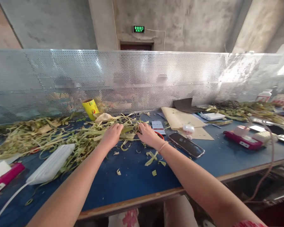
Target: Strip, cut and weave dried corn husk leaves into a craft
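Observation:
My left hand point(112, 136) is closed at the near edge of a heap of dried leaf strips point(85, 138), its fingers curled round a greenish leaf strip point(127, 129). That strip runs across toward my right hand point(146, 134), whose fingers are pinched together at its other end; the fingertips are partly hidden. A beaded bracelet circles my right wrist. Just beyond that hand lies a small printed card point(158, 126), and a red curved piece point(159, 135) shows partly behind the wrist. Cut leaf scraps point(152, 158) are scattered on the blue tabletop point(132, 183).
A phone point(186, 144) lies right of my right arm, near brown paper point(180, 118). Magenta power strips point(242, 140) sit at both sides. A white cabled object point(52, 164) is at left. A yellow tube point(90, 108) leans before the perforated metal screen point(142, 69).

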The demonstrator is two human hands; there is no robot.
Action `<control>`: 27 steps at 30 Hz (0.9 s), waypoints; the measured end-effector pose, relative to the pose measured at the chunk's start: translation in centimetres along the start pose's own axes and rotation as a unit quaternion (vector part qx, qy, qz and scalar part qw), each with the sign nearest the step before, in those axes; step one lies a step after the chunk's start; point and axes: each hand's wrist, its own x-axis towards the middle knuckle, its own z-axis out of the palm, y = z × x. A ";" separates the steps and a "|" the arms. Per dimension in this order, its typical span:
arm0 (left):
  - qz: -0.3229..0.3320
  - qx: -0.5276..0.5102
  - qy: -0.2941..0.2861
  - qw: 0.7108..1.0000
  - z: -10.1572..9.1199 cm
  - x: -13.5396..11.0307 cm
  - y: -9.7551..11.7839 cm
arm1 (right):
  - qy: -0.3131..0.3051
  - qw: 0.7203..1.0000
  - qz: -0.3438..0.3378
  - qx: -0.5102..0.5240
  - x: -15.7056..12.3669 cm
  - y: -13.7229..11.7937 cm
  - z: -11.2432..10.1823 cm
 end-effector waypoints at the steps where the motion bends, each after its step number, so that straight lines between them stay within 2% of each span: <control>1: -0.013 -0.001 -0.006 1.000 0.0 0.0 0.0 | -0.017 0.998 0.029 -0.054 -0.3 0.1 -0.4; 4: -0.032 -0.004 -0.016 0.999 -0.1 0.1 0.2 | -0.098 0.982 0.051 -0.152 -0.8 0.5 -1.2; 7: -0.035 -0.018 -0.014 0.999 -0.1 0.1 0.3 | -0.133 0.971 0.046 -0.195 -0.9 0.9 -1.2; 11: -0.043 -0.030 -0.012 0.999 -0.1 0.0 0.3 | -0.128 0.967 0.064 -0.210 -0.7 1.2 -1.2; 16: -0.053 -0.036 -0.013 0.998 -0.2 0.0 0.0 | -0.106 0.980 0.083 -0.146 -0.5 1.0 -0.8; 19: -0.066 -0.030 -0.005 0.997 -0.6 0.0 -0.2 | -0.065 0.994 0.047 -0.081 0.3 1.1 0.4; 23: -0.087 -0.023 0.003 0.996 -1.3 0.1 -0.4 | -0.004 0.997 -0.045 -0.057 2.0 1.5 2.2; 27: -0.087 -0.031 -0.001 0.996 -1.2 0.0 -0.5 | -0.019 0.996 -0.073 -0.045 2.6 1.8 2.4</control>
